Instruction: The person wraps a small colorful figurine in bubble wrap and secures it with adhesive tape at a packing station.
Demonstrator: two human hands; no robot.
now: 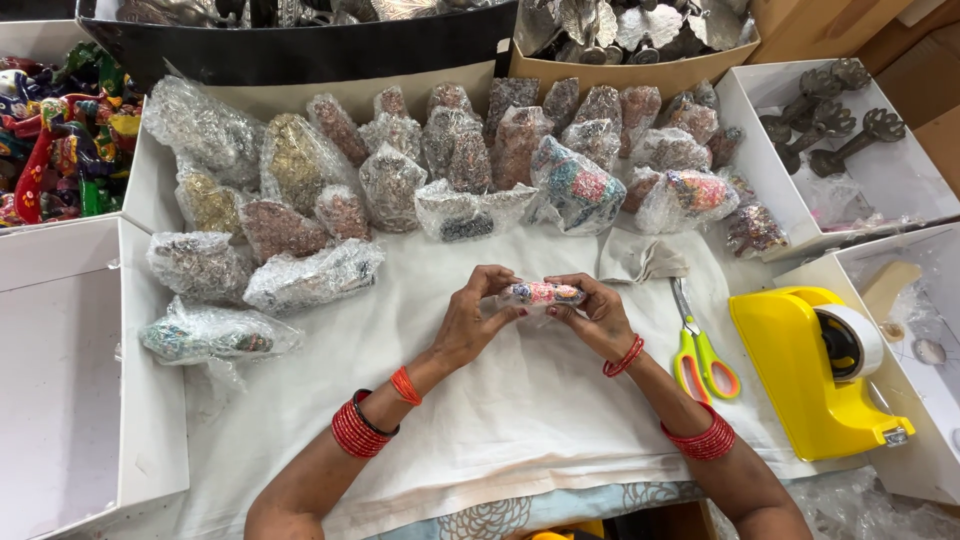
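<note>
Near the middle of the frame, the left hand (470, 315) and the right hand (598, 315) are both clamped on the ends of a small bubble-wrapped piece (541, 294) with pink and multicoloured patterning, held just above the white cloth (520, 400) that covers the worktop. The fingers of each hand curl around the piece from either side, and red bangles circle both wrists.

Behind the hands, across the upper middle of the frame, stands a crowd of wrapped bundles (450, 165) in clear bubble wrap, with a few more lying at the left. Just right of the right hand lie scissors (703, 355) with green and orange handles, and a folded scrap of cloth (642, 258) sits above them. At the lower right rests a yellow tape dispenser (820, 370) with a white roll. A white box (850, 150) in the upper right holds dark metal pieces, and bright painted figures (60, 130) fill the upper left corner
</note>
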